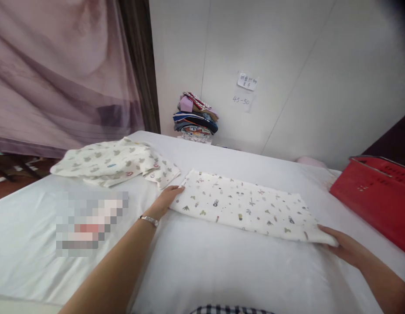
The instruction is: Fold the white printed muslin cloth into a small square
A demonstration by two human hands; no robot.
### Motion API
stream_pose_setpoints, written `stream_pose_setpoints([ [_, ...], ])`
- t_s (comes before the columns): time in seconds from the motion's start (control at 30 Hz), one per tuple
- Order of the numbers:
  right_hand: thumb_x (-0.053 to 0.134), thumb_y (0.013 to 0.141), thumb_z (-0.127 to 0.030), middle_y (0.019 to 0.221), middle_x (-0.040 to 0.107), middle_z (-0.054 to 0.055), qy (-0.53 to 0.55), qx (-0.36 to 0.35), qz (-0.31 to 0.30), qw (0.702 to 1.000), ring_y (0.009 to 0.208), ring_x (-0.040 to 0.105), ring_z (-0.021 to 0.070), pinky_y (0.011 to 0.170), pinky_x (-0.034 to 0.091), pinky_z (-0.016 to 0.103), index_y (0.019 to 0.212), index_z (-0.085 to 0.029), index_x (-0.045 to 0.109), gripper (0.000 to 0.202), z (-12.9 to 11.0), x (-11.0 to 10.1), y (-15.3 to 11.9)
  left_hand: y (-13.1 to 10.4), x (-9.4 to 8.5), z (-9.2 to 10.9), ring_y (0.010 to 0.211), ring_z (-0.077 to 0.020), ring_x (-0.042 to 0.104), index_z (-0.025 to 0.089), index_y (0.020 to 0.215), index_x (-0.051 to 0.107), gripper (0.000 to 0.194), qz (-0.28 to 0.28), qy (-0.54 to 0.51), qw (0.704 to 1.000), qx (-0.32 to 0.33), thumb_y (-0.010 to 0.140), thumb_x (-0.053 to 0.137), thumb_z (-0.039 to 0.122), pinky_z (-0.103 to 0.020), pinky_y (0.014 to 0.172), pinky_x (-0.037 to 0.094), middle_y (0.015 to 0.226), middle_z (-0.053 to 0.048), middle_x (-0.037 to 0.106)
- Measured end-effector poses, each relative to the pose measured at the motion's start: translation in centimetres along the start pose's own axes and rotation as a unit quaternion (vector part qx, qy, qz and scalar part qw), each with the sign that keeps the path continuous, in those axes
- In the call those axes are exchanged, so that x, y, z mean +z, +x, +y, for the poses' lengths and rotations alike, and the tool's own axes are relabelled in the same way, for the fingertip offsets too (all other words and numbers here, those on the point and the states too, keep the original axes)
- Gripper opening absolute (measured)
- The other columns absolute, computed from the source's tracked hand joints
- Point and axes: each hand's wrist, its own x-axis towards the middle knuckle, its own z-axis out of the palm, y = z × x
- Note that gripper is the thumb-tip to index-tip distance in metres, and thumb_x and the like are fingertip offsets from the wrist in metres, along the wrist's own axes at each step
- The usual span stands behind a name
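A white cloth with small printed motifs (244, 205) lies folded into a long strip across the table. At its left end, my left hand (166, 200) pinches the near corner, with a silver bracelet on that wrist. My right hand (336, 244) grips the cloth's right end, thumb on top and the other fingers hidden under the edge. A second white cloth with grey-green motifs (114, 161) lies loosely crumpled at the far left of the table, apart from my left hand.
The table (222, 274) has a white cover. A red basket (379, 192) stands at the right edge. Folded clothes (195, 117) are stacked by the wall, below paper notes (247, 81). A blurred-out patch (91, 226) covers something at the left. A pinkish curtain (58, 69) hangs behind.
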Motion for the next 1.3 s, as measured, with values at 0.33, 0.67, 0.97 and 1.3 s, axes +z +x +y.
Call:
stream_pose_setpoints([
  [0.33,0.065,0.067,-0.032,0.116,0.057,0.015,0.125,-0.047,0.005,0.991,0.078,0.062,0.0190,0.060,0.050,0.026,0.125,-0.019,0.048,0.062,-9.5,1.5,-0.6,-0.1,0.6,0.0,0.084,-0.0249,0.065,0.014,0.091,0.063,0.044,0.019,-0.060,0.998,0.007,0.061,0.075,0.043,-0.035,0.075,0.052,0.090,-0.011,0.070],
  [0.67,0.058,0.070,-0.019,0.104,0.063,0.008,-0.067,-0.314,-0.112,0.940,0.070,0.060,0.0142,0.062,0.047,0.025,0.124,-0.017,0.053,0.054,-26.7,17.4,-3.6,0.4,0.0,-0.7,0.079,-0.0214,0.065,0.016,0.095,0.061,0.043,0.021,-0.074,0.997,0.014,0.061,0.077,0.037,-0.029,0.068,0.051,0.087,-0.008,0.069],
  [0.97,0.048,0.074,-0.011,0.108,0.059,0.008,-0.208,-0.451,-0.154,0.854,0.094,0.058,0.0213,0.081,0.044,0.031,0.123,-0.020,0.053,0.050,-27.3,36.0,-10.3,0.6,-0.5,-1.4,0.067,-0.0169,0.063,0.013,0.096,0.059,0.033,-0.021,-0.125,0.991,0.031,0.069,0.069,0.028,-0.026,0.061,0.049,0.073,-0.004,0.067],
  [1.3,0.045,0.073,-0.011,0.106,0.056,0.005,-0.198,-0.525,-0.138,0.816,0.094,0.056,0.0194,0.078,0.043,0.028,0.119,-0.023,0.053,0.048,-26.2,36.2,-11.9,0.5,-0.5,-1.0,0.058,-0.0125,0.058,0.013,0.088,0.061,0.014,-0.032,-0.161,0.986,0.026,0.075,0.056,0.015,-0.020,0.053,0.044,0.064,-0.002,0.063],
])
